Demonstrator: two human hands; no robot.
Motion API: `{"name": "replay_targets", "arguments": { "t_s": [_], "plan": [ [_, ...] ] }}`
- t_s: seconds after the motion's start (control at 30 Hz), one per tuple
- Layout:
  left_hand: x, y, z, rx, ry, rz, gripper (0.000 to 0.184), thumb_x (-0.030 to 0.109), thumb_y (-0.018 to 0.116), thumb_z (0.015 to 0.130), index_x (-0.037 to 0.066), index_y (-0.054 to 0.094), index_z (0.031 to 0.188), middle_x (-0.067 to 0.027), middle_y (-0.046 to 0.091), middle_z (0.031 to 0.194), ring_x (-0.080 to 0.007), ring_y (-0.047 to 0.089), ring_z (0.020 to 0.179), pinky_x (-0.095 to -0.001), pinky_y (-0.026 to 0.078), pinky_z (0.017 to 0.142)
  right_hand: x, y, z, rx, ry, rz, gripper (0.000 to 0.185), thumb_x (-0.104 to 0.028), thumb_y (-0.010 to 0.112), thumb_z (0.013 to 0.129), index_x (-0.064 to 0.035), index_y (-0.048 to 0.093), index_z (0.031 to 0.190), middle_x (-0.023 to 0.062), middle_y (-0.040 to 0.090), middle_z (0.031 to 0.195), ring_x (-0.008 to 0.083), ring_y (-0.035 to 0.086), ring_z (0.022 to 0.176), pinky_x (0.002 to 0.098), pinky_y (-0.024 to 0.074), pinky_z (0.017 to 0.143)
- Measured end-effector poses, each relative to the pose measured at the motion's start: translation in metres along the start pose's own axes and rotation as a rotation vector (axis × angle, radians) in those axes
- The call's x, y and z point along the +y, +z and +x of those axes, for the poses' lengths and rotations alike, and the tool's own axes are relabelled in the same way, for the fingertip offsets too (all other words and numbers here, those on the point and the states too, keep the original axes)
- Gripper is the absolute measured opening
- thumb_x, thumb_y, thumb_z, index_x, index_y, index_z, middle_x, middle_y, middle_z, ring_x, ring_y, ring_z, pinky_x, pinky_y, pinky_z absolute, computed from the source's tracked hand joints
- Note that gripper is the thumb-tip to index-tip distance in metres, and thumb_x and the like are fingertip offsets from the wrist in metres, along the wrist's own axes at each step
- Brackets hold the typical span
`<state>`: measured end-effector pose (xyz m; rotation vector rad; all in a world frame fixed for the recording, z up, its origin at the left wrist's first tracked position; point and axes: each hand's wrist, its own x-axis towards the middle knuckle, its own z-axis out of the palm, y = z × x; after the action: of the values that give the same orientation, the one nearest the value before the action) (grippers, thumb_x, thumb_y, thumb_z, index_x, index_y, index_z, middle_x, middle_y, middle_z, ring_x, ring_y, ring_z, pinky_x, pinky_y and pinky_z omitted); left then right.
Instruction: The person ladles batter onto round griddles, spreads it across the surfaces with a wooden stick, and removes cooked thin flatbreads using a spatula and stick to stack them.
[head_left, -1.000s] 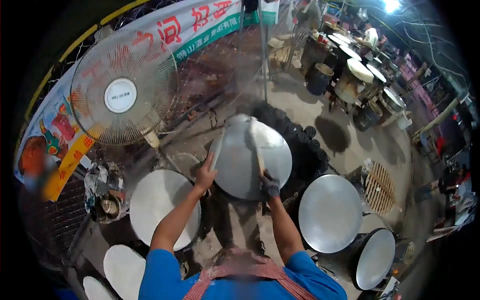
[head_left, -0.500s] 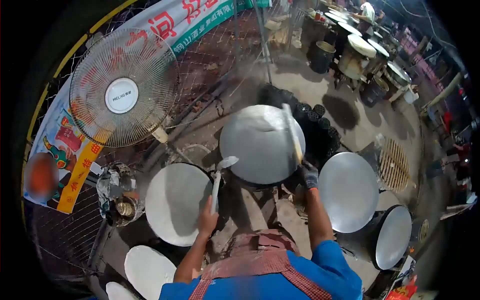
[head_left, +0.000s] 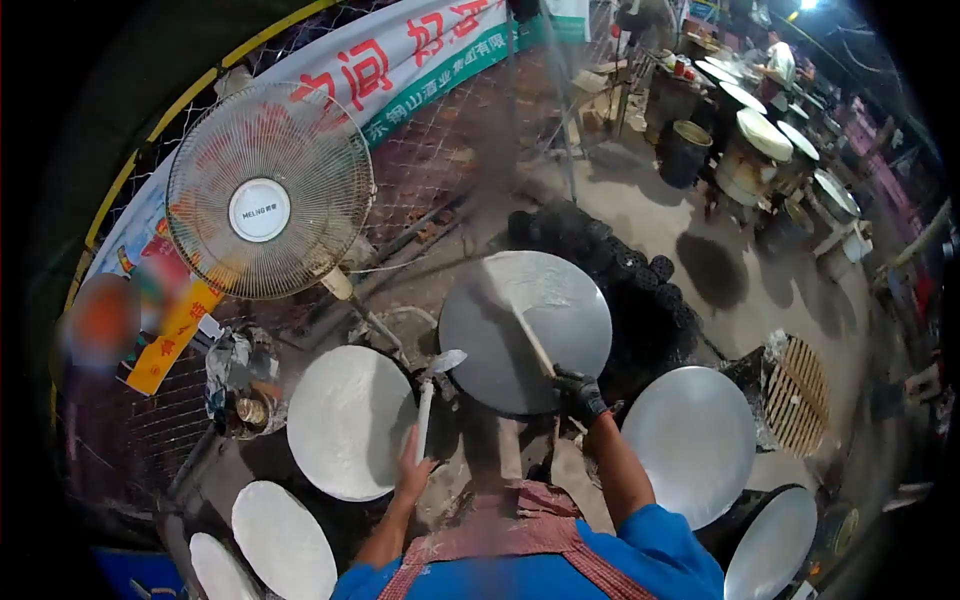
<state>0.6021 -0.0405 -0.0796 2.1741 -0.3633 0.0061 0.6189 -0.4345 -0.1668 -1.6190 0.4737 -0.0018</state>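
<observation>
In the head view, the left hand (head_left: 412,472) is low, with its arm bent. Its fingers are curled around the long white handle of a ladle (head_left: 424,410), which points up and away. The right arm reaches forward and leans in. The right hand (head_left: 580,393), in a dark glove, is closed around a wooden stick (head_left: 531,338). The stick's blurry far end is over the big round pan (head_left: 478,335), near some white paste (head_left: 560,287) on it.
</observation>
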Motion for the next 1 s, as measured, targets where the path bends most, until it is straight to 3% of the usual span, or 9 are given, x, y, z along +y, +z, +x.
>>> {"name": "replay_targets", "arguments": {
  "t_s": [0.1, 0.2, 0.23, 0.43, 0.5, 0.63, 0.77, 0.9, 1.0],
  "plan": [
    [0.002, -0.002, -0.02, -0.06, -0.285, -0.017, 0.064, 0.003, 0.053, 0.069, 0.003, 0.028, 0.128, -0.0181, 0.038, 0.126, -0.0248, 0.041, 0.113, -0.03, 0.033, 0.091, -0.08, -0.034, -0.037, -0.078, 0.337, 0.156, 0.033, -0.009, 0.062, 0.071, -0.0075, 0.059, 0.104, 0.005, 0.06, 0.092, 0.0156, 0.055, 0.073, 0.0269, 0.0465, 0.067],
    [0.026, -0.009, -0.032, -0.002, -0.544, -0.179, 0.061, 0.007, 0.054, 0.072, 0.003, 0.029, 0.128, -0.0166, 0.042, 0.124, -0.0218, 0.045, 0.108, -0.0272, 0.036, 0.087, -0.104, -0.064, -0.015, 0.019, 0.084, 0.281, 0.035, -0.007, 0.059, 0.074, -0.0072, 0.056, 0.109, 0.0047, 0.059, 0.091, 0.0105, 0.052, 0.07, 0.0236, 0.044, 0.06],
    [0.03, -0.008, -0.039, 0.014, -0.603, -0.208, 0.061, 0.008, 0.055, 0.073, 0.003, 0.029, 0.128, -0.0162, 0.043, 0.123, -0.021, 0.047, 0.106, -0.0264, 0.037, 0.085, -0.153, -0.059, -0.025, 0.095, 0.356, 0.421, 0.035, -0.006, 0.058, 0.075, -0.0071, 0.055, 0.11, 0.0057, 0.059, 0.093, 0.0113, 0.053, 0.073, 0.0245, 0.0444, 0.063],
    [0.03, -0.012, -0.045, 0.099, -0.68, -0.212, 0.06, 0.009, 0.055, 0.073, 0.003, 0.031, 0.127, -0.0112, 0.051, 0.108, -0.0138, 0.052, 0.079, -0.025, 0.043, 0.064, -0.079, -0.049, -0.017, -0.262, 0.22, -0.11, 0.035, -0.008, 0.059, 0.073, -0.0054, 0.056, 0.108, 0.0069, 0.059, 0.097, 0.0129, 0.051, 0.09, 0.0245, 0.0412, 0.078],
    [0.037, -0.015, -0.046, 0.138, -0.704, -0.284, 0.059, 0.008, 0.054, 0.072, 0.002, 0.032, 0.126, -0.0095, 0.054, 0.099, -0.0112, 0.05, 0.071, -0.0243, 0.043, 0.06, -0.073, -0.079, -0.007, -0.248, -0.096, -0.028, 0.037, -0.014, 0.061, 0.072, -0.0027, 0.056, 0.107, 0.0034, 0.059, 0.087, 0.0118, 0.052, 0.07, 0.0248, 0.0428, 0.064],
    [0.047, -0.017, -0.057, 0.156, -0.745, -0.203, 0.059, 0.007, 0.053, 0.069, 0.004, 0.035, 0.125, -0.0096, 0.056, 0.092, -0.0132, 0.051, 0.067, -0.0255, 0.043, 0.059, -0.116, -0.064, 0.027, -0.112, 0.252, 0.228, 0.035, -0.016, 0.06, 0.074, -0.0042, 0.056, 0.107, 0.0027, 0.059, 0.081, 0.0112, 0.051, 0.068, 0.0249, 0.043, 0.061],
    [0.046, -0.02, -0.057, 0.147, -0.764, -0.184, 0.058, 0.005, 0.052, 0.071, 0.009, 0.035, 0.126, -0.0074, 0.055, 0.074, -0.0129, 0.048, 0.053, -0.0255, 0.041, 0.049, -0.071, -0.05, 0.007, -0.31, 0.194, -0.013, 0.039, -0.016, 0.063, 0.069, -0.0066, 0.058, 0.106, 0.0027, 0.058, 0.089, 0.0136, 0.052, 0.065, 0.0275, 0.0448, 0.055],
    [0.08, -0.032, -0.053, 0.166, -0.731, -0.435, 0.059, 0.001, 0.049, 0.075, 0.011, 0.029, 0.13, -0.0023, 0.046, 0.059, -0.0086, 0.038, 0.037, -0.0246, 0.032, 0.033, -0.075, -0.077, 0.013, -0.167, 0.076, 0.074, 0.039, -0.018, 0.063, 0.069, -0.0077, 0.058, 0.106, 0.0029, 0.058, 0.088, 0.0136, 0.052, 0.062, 0.0278, 0.0444, 0.053],
    [0.104, -0.033, -0.053, 0.159, -0.711, -0.444, 0.06, 0.0, 0.048, 0.076, 0.011, 0.026, 0.131, -0.0014, 0.043, 0.055, -0.009, 0.038, 0.035, -0.0246, 0.032, 0.031, -0.139, -0.061, 0.04, -0.024, 0.269, 0.169, 0.039, -0.018, 0.063, 0.07, -0.0085, 0.058, 0.107, 0.003, 0.058, 0.088, 0.0137, 0.051, 0.06, 0.028, 0.0441, 0.051]
  ]
}}
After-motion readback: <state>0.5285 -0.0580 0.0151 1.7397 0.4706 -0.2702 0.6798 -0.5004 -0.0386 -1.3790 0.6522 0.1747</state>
